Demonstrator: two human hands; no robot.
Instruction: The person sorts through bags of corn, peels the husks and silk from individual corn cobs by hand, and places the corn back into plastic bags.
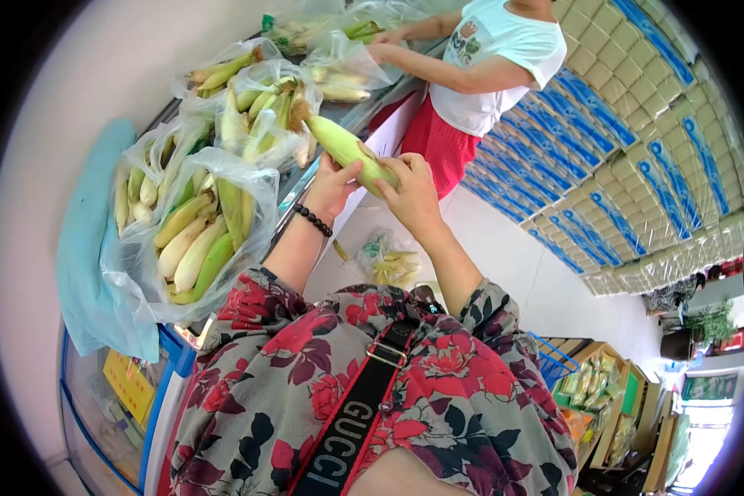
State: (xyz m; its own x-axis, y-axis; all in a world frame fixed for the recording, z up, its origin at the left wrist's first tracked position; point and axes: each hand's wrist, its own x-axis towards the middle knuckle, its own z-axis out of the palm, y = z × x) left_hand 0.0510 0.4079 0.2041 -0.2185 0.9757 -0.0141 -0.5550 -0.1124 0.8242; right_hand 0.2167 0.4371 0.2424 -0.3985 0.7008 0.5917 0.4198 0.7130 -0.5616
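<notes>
An ear of corn (349, 150) in its pale green husk is held between both my hands, tilted, with brown silk at its upper left tip. My left hand (332, 187), below a black bead bracelet, wraps the ear from underneath near its middle. At the stem end my right hand (413, 188) grips the husk with thumb and fingers. Left of my hands, clear plastic bags (260, 178) filled with husked and unhusked corn ears (192, 246) stand on a counter.
Across the counter's far end, a person in a white shirt (504, 62) handles a bag of corn (343, 70). Husks (395, 263) lie on the floor. A blue cloth (99, 240) drapes at the left. Wrapped stacks (587, 157) line the right, with produce crates (595, 388) below.
</notes>
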